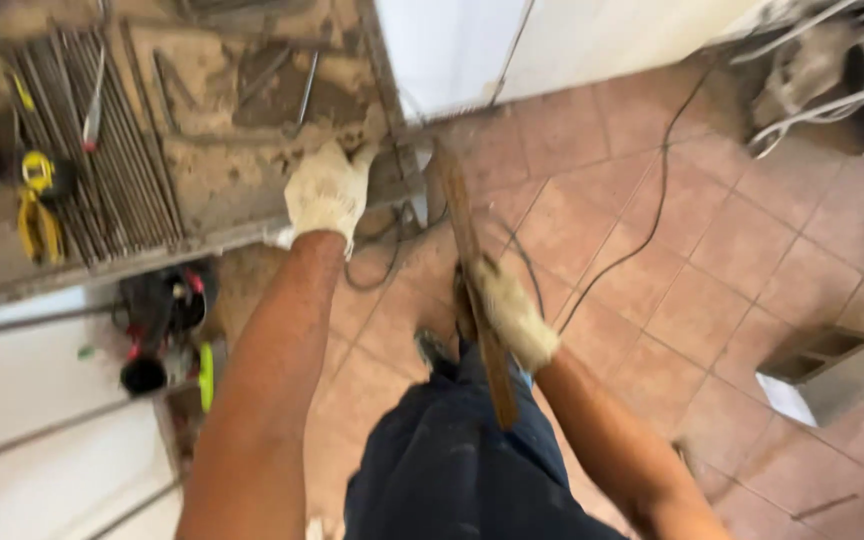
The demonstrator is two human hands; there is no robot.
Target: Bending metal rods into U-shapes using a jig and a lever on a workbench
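Terracotta tiled floor (732, 250), dusty surface (222, 150) above. Left hand (327, 190) gloved, pressing its edge, closure unclear; right hand (512, 315) clamped mid-length on wooden stick (467, 240). Stiff, light, probably splintery.

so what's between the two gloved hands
In the head view, between the left hand on the workbench edge and the right hand gripping the wooden strip: loose cable over tiled floor.

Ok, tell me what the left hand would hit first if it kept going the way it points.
The left hand already rests at the workbench edge; further on lies its dusty top, probably the loose metal rod, though depth is unclear.
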